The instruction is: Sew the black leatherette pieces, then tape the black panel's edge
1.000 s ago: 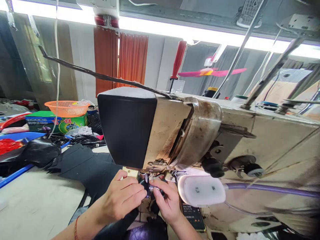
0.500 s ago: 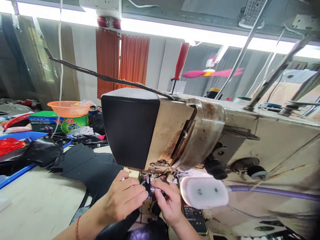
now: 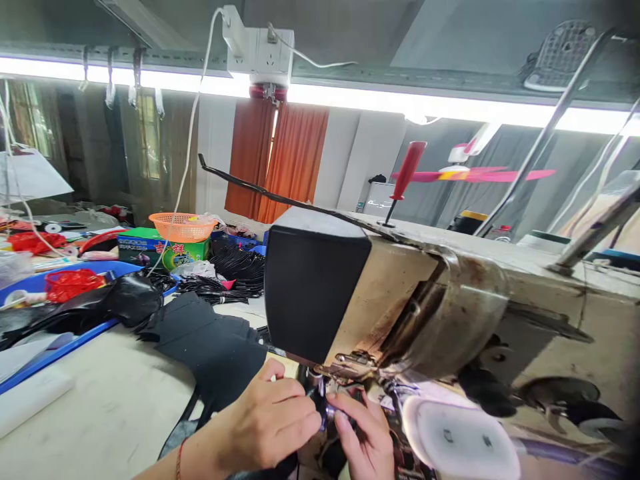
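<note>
A sewing machine (image 3: 320, 300) with a black end cover fills the middle of the view. Below its head, at the needle area, my left hand (image 3: 280, 420) is closed, its fingers curled around something small and dark that is mostly hidden. My right hand (image 3: 367, 437) sits just to the right, thumb and forefinger pinched close to the same spot. What lies between these fingertips is too small and shaded to name. Black cut sheets (image 3: 213, 350) lie on the table left of my hands. A lit white lamp (image 3: 460, 437) glows beside my right hand.
A blue tray (image 3: 103, 327) with black and red items stands at the left. Behind it are a green box (image 3: 145, 250) and an orange basket (image 3: 183, 228). A red-handled screwdriver (image 3: 411, 170) stands upright atop the machine. A thin dark rod (image 3: 260, 191) juts left.
The head view has tilted up and turned left, so the machine and hands appear lower and further right. Both hands keep nearly the same pose under the machine head.
</note>
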